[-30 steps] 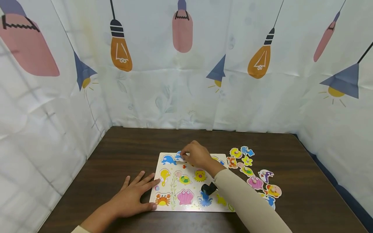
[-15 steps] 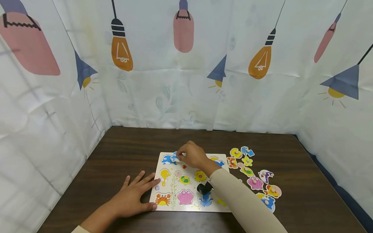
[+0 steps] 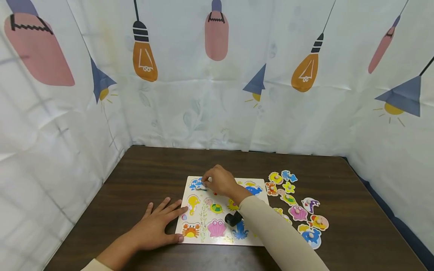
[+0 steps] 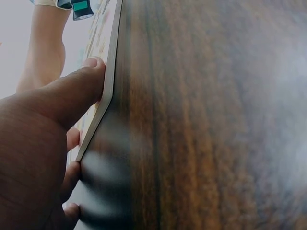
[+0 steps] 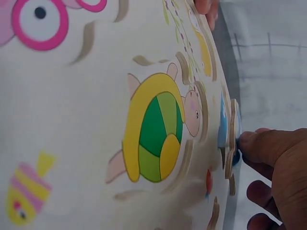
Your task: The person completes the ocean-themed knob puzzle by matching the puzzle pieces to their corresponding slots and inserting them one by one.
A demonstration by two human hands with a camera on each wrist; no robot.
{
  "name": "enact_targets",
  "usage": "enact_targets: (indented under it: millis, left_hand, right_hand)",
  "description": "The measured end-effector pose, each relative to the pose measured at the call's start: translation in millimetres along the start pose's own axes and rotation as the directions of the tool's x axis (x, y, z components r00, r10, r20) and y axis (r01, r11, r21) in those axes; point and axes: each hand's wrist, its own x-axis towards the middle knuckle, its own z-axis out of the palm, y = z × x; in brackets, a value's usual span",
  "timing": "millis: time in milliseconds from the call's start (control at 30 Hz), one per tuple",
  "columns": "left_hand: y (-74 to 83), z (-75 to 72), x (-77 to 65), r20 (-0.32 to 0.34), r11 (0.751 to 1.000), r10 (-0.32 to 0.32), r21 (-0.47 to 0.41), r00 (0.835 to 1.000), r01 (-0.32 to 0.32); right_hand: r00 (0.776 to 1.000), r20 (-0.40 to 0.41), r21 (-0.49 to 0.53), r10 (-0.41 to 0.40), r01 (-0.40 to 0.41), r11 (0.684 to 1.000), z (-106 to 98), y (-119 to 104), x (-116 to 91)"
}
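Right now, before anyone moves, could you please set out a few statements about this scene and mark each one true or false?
1. The right hand pinches a blue piece. True.
2. The left hand holds a piece above the table. False: the left hand, fingers spread, touches the left side of the puzzle board.
3. In the head view, a yellow star piece lies to the right of the puzzle board. True.
4. The loose pink piece sits in the board. False: the pink piece lies on the table, right of the board.
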Motion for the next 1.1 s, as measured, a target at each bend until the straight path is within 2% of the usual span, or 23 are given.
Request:
enact_targets:
  millis: [233, 567, 767, 1100]
  left_hand:
    - [-1.4, 1.2, 0.3, 0.007, 1.0, 0.002, -0.002, 1.0, -0.002]
    - [-1.2, 0.8, 0.6, -0.013, 1.0, 0.011, 0.006, 1.0, -0.011]
    - [-1.8, 1.3, 0.8, -0.018, 1.0, 0.013, 0.004, 1.0, -0.013]
    - [-0.1, 0.0, -0.1, -0.022, 1.0, 0.014, 0.0, 1.0, -0.014]
  right_hand:
    - [1.0, 0.018, 0.01, 0.026, -0.026, 1.0, 5, -3, 3]
    - [1.0, -0.006, 0.005, -0.018, 0.018, 1.0, 7, -6, 9]
    - [1.0, -0.002, 0.019, -0.01, 0.01, 1.0, 10, -10, 12]
    - [1.0, 0.003, -0.025, -0.006, 0.006, 1.0, 16, -13, 14]
